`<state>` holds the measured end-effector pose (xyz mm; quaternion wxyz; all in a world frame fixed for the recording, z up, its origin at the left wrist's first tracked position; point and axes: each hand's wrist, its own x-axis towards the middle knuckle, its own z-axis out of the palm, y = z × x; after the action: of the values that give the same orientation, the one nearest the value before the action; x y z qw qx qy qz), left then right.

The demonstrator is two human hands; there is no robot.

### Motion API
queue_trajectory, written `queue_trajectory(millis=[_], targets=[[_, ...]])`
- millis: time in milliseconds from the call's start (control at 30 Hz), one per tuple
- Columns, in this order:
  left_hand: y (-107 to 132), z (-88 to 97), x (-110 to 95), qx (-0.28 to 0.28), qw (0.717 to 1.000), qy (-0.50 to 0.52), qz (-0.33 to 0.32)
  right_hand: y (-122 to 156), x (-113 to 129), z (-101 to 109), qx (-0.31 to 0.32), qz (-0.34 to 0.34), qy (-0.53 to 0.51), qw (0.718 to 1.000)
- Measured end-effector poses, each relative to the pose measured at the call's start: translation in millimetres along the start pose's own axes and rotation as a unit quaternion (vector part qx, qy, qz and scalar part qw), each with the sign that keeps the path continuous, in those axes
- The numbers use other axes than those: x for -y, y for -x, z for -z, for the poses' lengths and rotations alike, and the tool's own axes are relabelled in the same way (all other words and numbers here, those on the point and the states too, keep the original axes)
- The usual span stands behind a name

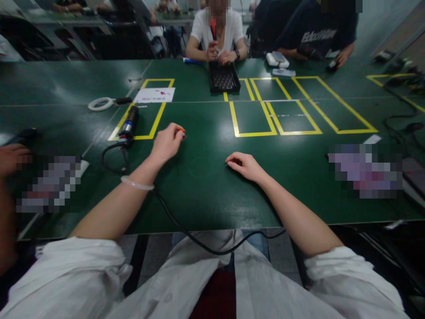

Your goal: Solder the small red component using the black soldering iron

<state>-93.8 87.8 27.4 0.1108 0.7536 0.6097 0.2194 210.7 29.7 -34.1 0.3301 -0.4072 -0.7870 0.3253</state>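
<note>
While right hand (245,165) lies released, left hand (168,141) curls at orange bit (183,130), can't tell if gripped; likely a pause, any reach needing opened fingers.

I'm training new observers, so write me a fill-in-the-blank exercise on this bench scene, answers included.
1. Of the left hand and the right hand, the one nearer the black tool is the ____ one.
2. The taped outlines are coloured ____.
3. The table has a surface coloured ____.
4. The black tray is in front of a co-worker whose shirt is coloured ____.

Missing words: left; yellow; green; white.
</note>
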Motion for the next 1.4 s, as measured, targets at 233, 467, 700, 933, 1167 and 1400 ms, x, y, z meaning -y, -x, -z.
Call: queue_trajectory(millis=[233,467,700,933,1167,1400], targets=[[24,-67.9,-77,0.17,0.934,0.306,-0.069,1,-3,-2,0.0,-0.018,-0.06,0.998],[37,-84.9,-74,0.224,0.922,0.294,-0.118,0,0,-1,0.016,-0.002,-0.056,0.998],[40,-83.8,-76,0.216,0.924,0.287,-0.129,1,2,-1,0.027,0.008,-0.065,0.997],[38,-86.8,-70,0.21,0.91,0.345,-0.094,1,1,-1,-0.014,-0.016,-0.052,0.998],[39,-85.2,-73,0.199,0.917,0.334,-0.088,1,1,0,-0.047,-0.023,-0.058,0.997],[38,-83.8,-73,0.206,0.916,0.333,-0.086,1,-2,-2,-0.029,-0.012,-0.079,0.996]])
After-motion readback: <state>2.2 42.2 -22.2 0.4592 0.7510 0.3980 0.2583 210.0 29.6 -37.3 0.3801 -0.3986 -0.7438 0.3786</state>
